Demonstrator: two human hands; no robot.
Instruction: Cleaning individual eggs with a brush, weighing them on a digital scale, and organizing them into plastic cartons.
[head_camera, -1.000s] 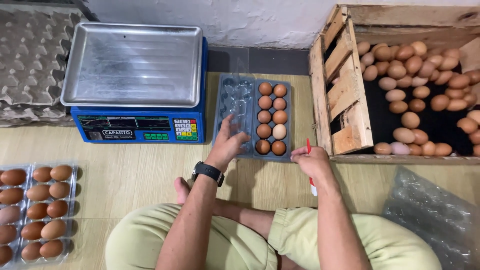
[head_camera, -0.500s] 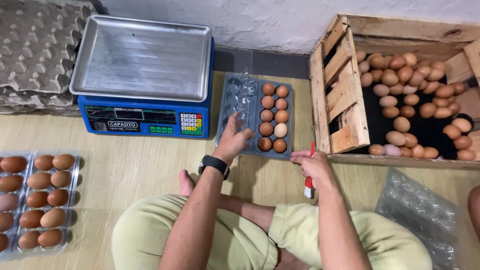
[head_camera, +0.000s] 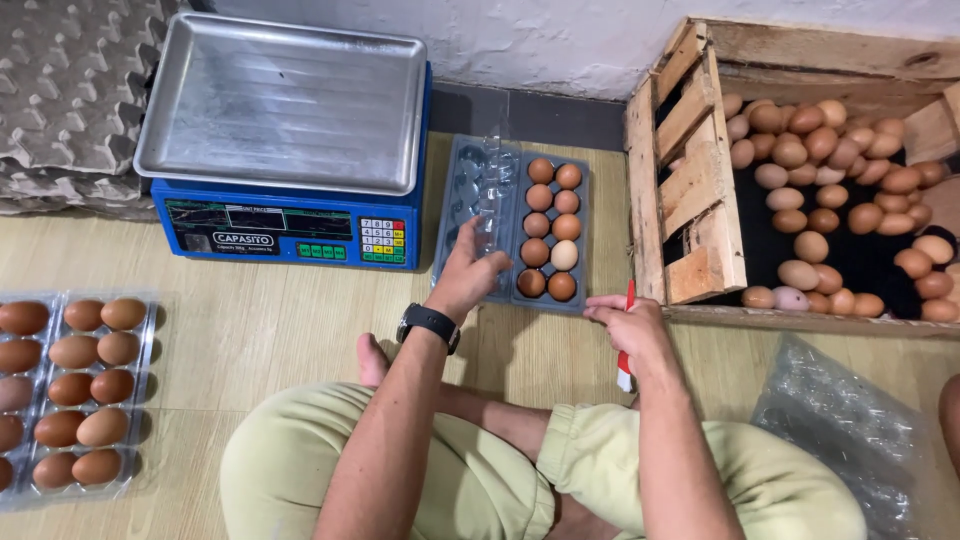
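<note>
On the floor, a clear plastic egg carton (head_camera: 512, 222) lies open between a blue scale (head_camera: 290, 140) at left and a wooden egg crate (head_camera: 690, 170) at right. Left hand (head_camera: 468, 275) rests spread fingers on its empty lid. Right hand (head_camera: 625, 325), fingers curled around a red-and-white marker (head_camera: 626, 340), touches the carton's near right corner.

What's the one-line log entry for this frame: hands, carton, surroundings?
left hand: on clear egg carton lid | right hand: holding red-and-white pen, at carton corner | carton: open, ten eggs | scale, egg crate nearby
</note>
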